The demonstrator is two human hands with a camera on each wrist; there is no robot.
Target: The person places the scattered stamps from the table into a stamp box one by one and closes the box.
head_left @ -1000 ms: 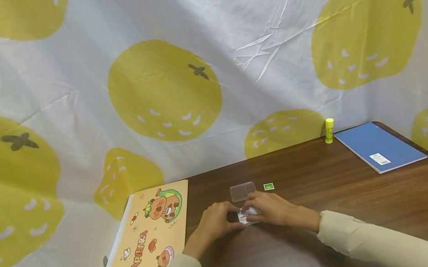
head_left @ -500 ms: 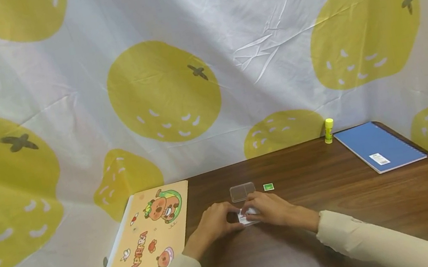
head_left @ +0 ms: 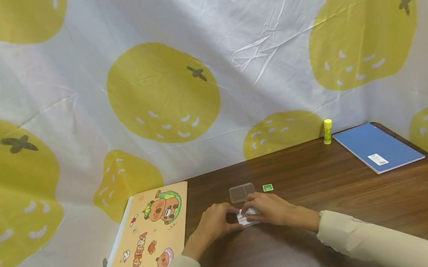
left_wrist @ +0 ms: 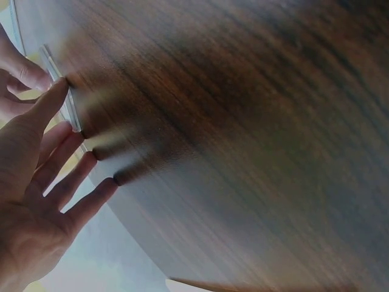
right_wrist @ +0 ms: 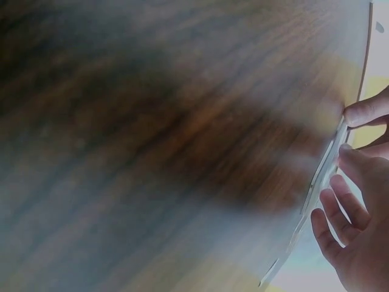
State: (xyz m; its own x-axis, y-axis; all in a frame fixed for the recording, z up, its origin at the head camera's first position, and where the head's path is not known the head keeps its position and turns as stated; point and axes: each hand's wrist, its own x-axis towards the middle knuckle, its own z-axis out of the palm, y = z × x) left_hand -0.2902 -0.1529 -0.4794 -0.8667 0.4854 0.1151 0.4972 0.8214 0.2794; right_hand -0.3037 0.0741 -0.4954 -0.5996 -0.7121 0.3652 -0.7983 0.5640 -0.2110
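Note:
In the head view, a small flat case (head_left: 244,222) with clear plastic edges and a white printed face lies on the table. My left hand (head_left: 216,221) holds its left side between thumb and index finger; the other fingers rest on the wood in the left wrist view. My right hand (head_left: 271,208) has its bent thumb and index finger on the white face and right side, hiding part of it. The case's clear edge (left_wrist: 73,115) also shows in the left wrist view. Just behind the hands lies a clear plastic lid (head_left: 242,192), beside a little green square with a white border (head_left: 268,187).
A yellow-capped glue stick (head_left: 327,131) stands upright at the back right, near a blue spiral notebook (head_left: 378,146). On the left lies a large cream pad (head_left: 146,236) with capybara drawings. A fruit-print curtain (head_left: 271,74) borders the dark wooden table (head_left: 307,258).

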